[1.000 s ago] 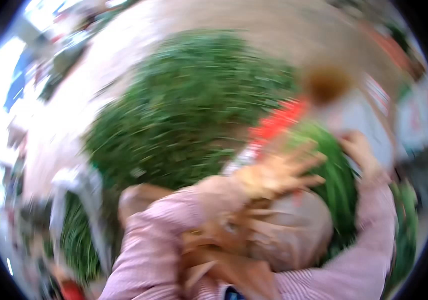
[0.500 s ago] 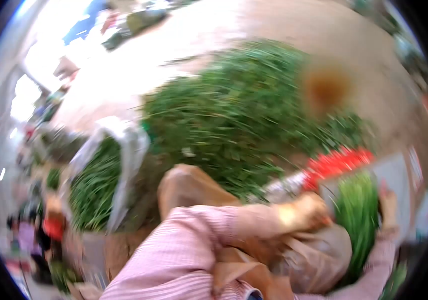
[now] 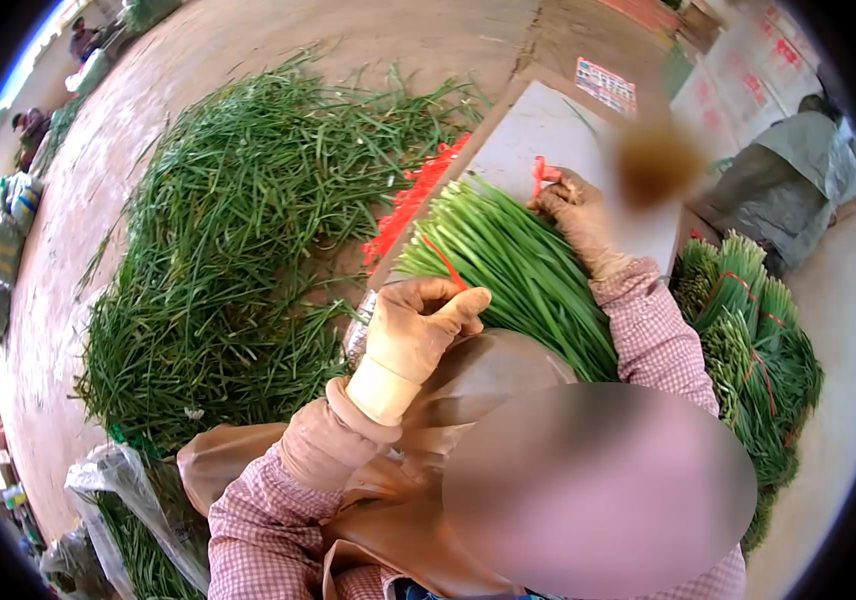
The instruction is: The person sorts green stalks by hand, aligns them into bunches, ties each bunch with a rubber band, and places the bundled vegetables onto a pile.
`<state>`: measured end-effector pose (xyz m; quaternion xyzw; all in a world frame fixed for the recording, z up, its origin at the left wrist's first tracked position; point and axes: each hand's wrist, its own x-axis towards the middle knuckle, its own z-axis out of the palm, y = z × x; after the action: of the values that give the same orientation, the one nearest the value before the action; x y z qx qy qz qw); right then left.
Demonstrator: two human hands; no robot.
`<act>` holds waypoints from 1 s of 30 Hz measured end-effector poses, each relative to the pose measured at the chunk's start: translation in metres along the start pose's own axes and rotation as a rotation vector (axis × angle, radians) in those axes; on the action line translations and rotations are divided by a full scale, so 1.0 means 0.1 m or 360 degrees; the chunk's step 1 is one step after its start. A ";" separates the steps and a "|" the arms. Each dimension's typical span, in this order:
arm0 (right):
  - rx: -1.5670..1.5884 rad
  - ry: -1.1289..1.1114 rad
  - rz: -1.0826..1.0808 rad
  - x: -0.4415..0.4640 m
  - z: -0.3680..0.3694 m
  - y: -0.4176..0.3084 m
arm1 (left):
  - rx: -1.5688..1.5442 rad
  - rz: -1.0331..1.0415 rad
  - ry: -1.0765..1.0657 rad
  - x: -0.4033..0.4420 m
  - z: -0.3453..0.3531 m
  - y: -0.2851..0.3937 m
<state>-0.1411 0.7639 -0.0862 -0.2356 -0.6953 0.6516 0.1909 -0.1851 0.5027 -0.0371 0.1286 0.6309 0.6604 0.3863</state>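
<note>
A thick bunch of garlic chives, pale at the cut ends, lies on a board in front of me. My gloved left hand is closed at its near side, pinching the end of a red tie. On the far side my gloved right hand grips another red tie end. Whether both ends belong to one tie passing under the bunch is hidden. More red ties lie along the board's left edge.
Loose green leaves are heaped on the floor at left. Several tied bunches are stacked at right. A clear plastic bag of greens stands at lower left. Dark green sheeting and white printed boxes are at upper right.
The view has swung toward the right and sharpened. My hands have moved to either side of the chives, with red tie ends now plainly visible in both.
</note>
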 end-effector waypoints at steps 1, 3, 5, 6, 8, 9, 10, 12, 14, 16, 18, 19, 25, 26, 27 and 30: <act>-0.0001 -0.0038 0.0054 -0.02 -0.01 -0.04 | 0.0040 -0.0007 -0.0007 0.02 0.04 0.00; 0.0047 -0.0016 0.0085 -0.05 0.02 -0.10 | 0.0129 0.0032 0.0016 0.03 0.13 -0.02; 0.0025 -0.0120 0.0066 -0.04 0.01 -0.14 | 0.0538 0.0244 0.0008 0.03 0.15 0.04; 0.0044 -0.0162 0.0088 -0.03 0.00 -0.16 | 0.0757 0.0318 0.0027 -0.01 0.17 0.12; 0.0101 -0.0209 0.0077 -0.04 0.00 -0.18 | 0.0924 0.0467 0.0009 0.00 0.16 0.12; 0.0160 -0.0266 0.0070 -0.05 0.03 -0.20 | 0.1089 0.0614 0.0001 0.00 0.17 0.11; 0.0245 -0.0215 0.0083 -0.11 0.06 -0.26 | 0.1180 0.0746 0.0018 0.02 0.18 0.10; 0.0202 -0.0248 0.0113 -0.14 0.03 -0.30 | 0.1214 0.0875 0.0029 0.03 0.22 0.15; 0.0162 -0.0280 0.0158 -0.19 0.03 -0.31 | 0.1243 0.0992 0.0035 0.05 0.28 0.22; 0.0098 -0.0268 0.0071 -0.26 0.10 -0.32 | 0.1190 0.0703 0.0011 0.12 0.33 0.27; 0.0073 -0.0276 0.0026 -0.29 0.12 -0.29 | 0.1217 0.0603 -0.0030 0.25 0.36 0.26; 0.0052 -0.0289 -0.0037 -0.30 0.12 -0.27 | 0.1253 0.0517 -0.0061 0.32 0.37 0.27; 0.0263 -0.0284 0.0040 -0.31 0.10 -0.18 | 0.1392 0.0132 -0.0135 0.54 0.42 0.42; 0.0245 -0.0283 0.0020 -0.31 0.09 -0.15 | 0.1337 0.0046 -0.0173 0.56 0.42 0.44; 0.0252 -0.0280 0.0030 -0.33 0.11 -0.15 | 0.1280 -0.0042 -0.0209 0.57 0.42 0.47; 0.0269 -0.0232 0.0046 -0.37 0.15 -0.20 | 0.1229 -0.0214 -0.0231 0.55 0.45 0.57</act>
<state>-0.1209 0.7294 -0.0656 -0.1806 -0.6464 0.7261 0.1495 -0.2125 0.5783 0.0067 0.2691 0.8109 0.3372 0.3954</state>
